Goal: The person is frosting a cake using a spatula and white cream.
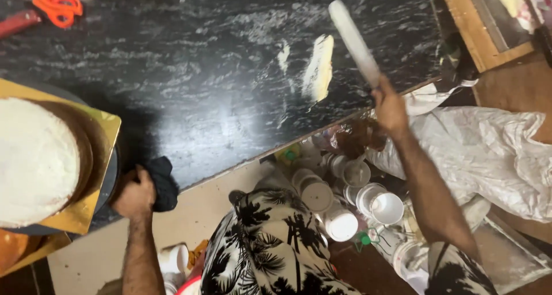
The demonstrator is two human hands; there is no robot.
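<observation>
My right hand (388, 107) grips the handle of a long white spatula (352, 40), whose blade points up and left over the black marble counter (190, 71). Just left of the blade, a pale streak of cream (319, 68) lies on the counter, with a smaller smear (283, 56) beside it. My left hand (133, 195) is closed on a black cloth (163, 182) at the counter's near edge. Beside that hand stands a white frosted cake (34, 160) on a gold square board (98, 174) over a dark round turntable.
Orange-handled scissors (57, 8) and a red tool (17, 22) lie at the counter's far left. Below the counter sit several white lidded tubs and jars (339, 203), a crumpled white plastic sheet (489, 151), and a wooden frame (477, 31) at the top right.
</observation>
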